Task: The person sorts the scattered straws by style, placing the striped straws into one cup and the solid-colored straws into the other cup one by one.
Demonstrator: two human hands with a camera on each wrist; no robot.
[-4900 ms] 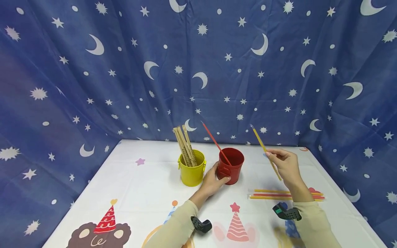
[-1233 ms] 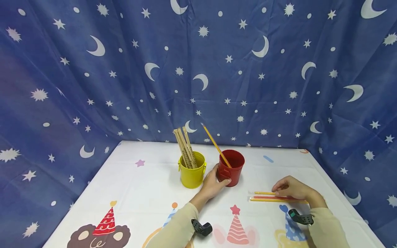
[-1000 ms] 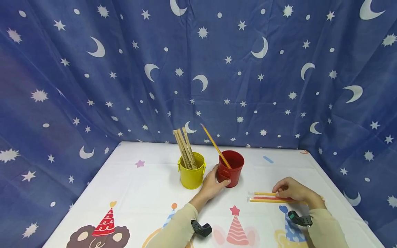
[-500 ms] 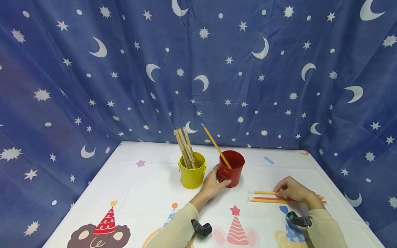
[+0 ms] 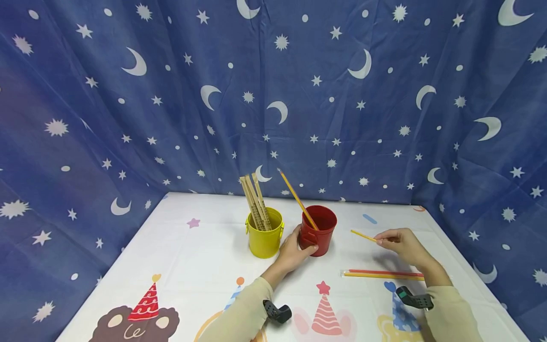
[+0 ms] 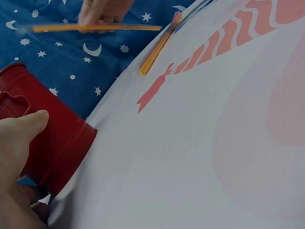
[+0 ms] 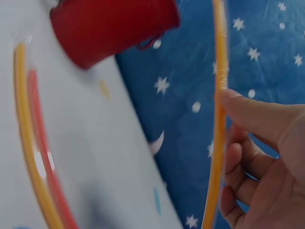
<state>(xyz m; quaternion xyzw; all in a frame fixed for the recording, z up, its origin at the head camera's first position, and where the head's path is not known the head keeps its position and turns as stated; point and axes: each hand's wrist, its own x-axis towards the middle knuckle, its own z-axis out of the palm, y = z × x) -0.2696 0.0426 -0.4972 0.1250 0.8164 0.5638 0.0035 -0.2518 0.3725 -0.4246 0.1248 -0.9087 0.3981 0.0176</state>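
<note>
My left hand (image 5: 291, 254) grips the lower side of a small red metal bucket (image 5: 322, 240), which stands upright on the table. A yellow straw (image 5: 297, 199) leans out of the bucket toward the upper left. To the right, my right hand (image 5: 403, 246) pinches another yellow straw (image 7: 218, 138), in a clear wrapper, between thumb and fingers. It is raised above the tabletop. Below that hand, a wrapped red straw (image 5: 384, 272) and a wrapped yellow straw (image 5: 376, 276) lie side by side on the cloth.
Left of the red bucket, close by, stands a yellow bucket (image 5: 265, 244) with several paper-wrapped sticks (image 5: 256, 204) leaning in it. A white party-print tablecloth (image 5: 183, 256) covers the table. Behind hangs a blue curtain (image 5: 239, 76) with moons and stars.
The yellow straw my right hand held earlier now leans in the red bucket. That hand has since picked up another yellow straw from the table and raised it. My left hand stays put.
</note>
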